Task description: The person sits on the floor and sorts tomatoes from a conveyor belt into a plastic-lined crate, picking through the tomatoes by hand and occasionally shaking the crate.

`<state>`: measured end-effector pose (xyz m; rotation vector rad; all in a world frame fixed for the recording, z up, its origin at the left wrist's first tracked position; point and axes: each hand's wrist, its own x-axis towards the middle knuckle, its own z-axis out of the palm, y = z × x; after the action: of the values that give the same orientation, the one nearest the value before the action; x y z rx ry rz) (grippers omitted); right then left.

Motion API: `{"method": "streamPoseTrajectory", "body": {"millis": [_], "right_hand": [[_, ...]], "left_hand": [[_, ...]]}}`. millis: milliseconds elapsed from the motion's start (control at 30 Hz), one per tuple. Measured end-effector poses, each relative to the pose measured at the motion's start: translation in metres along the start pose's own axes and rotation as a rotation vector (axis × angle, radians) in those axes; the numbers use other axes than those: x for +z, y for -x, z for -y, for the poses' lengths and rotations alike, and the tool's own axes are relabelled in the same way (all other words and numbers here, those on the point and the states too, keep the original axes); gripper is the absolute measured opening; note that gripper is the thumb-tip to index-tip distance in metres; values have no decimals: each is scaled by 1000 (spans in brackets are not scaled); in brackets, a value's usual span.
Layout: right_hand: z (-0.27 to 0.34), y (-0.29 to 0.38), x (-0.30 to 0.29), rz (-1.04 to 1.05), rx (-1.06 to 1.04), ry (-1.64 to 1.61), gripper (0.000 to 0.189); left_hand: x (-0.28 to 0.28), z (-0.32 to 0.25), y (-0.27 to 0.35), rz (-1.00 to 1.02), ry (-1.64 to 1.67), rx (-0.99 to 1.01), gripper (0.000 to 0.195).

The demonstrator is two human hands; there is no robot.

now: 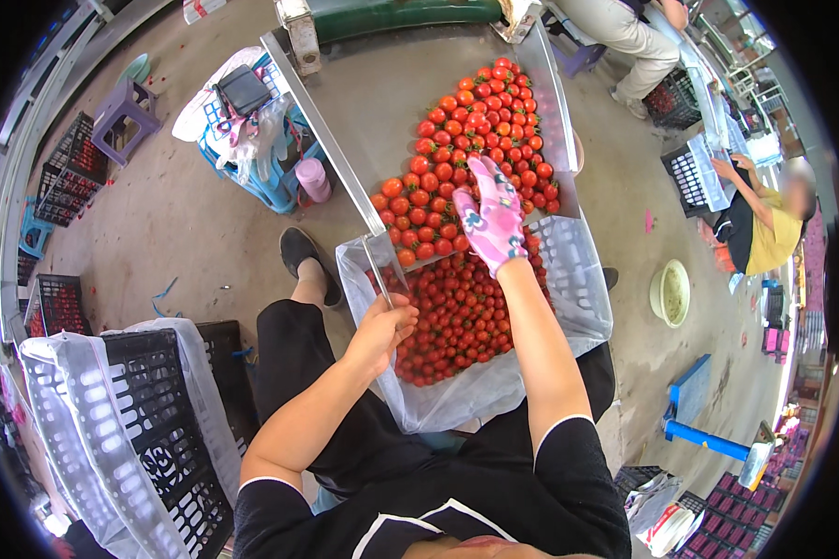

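Note:
Small red tomatoes (426,199) lie spread over a metal chute (370,105) in front of me. My right hand (489,213), in a pink patterned glove, rests on them near the chute's lower end, fingers a little apart. Below the chute's lip, many tomatoes (454,321) fill part of a crate lined with translucent plastic (566,279). My bare left hand (384,328) is closed on a thin metal rod (377,269) at the chute's left lower corner, above the crate's left side.
Black plastic crates (161,433) with a liner stand at my left. Ahead on the left are a blue stool (273,189) with bags, a pink cup (313,179) and a purple stool (126,115). A pale basin (670,293), a blue platform scale (692,391) and two people are on the right.

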<state>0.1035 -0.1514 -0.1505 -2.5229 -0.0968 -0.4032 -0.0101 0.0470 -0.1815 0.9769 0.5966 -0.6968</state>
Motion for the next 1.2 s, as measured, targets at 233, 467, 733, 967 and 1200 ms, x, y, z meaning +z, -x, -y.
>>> {"method": "streamPoseTrajectory", "body": {"millis": [233, 467, 733, 967, 1200], "right_hand": [[-8, 24, 41, 31, -144, 405, 60], [14, 40, 16, 168, -443, 198, 44], [-28, -37, 20, 24, 107, 375, 63], [31, -27, 58, 88, -237, 247, 57], [-29, -82, 1, -282, -286, 74, 34]], "left_hand": [[5, 3, -2, -6, -10, 13, 18], [5, -2, 1, -48, 17, 13, 17], [8, 2, -2, -35, 11, 19, 17], [1, 2, -3, -22, 40, 20, 20], [5, 4, -4, -10, 60, 15, 21]]}}
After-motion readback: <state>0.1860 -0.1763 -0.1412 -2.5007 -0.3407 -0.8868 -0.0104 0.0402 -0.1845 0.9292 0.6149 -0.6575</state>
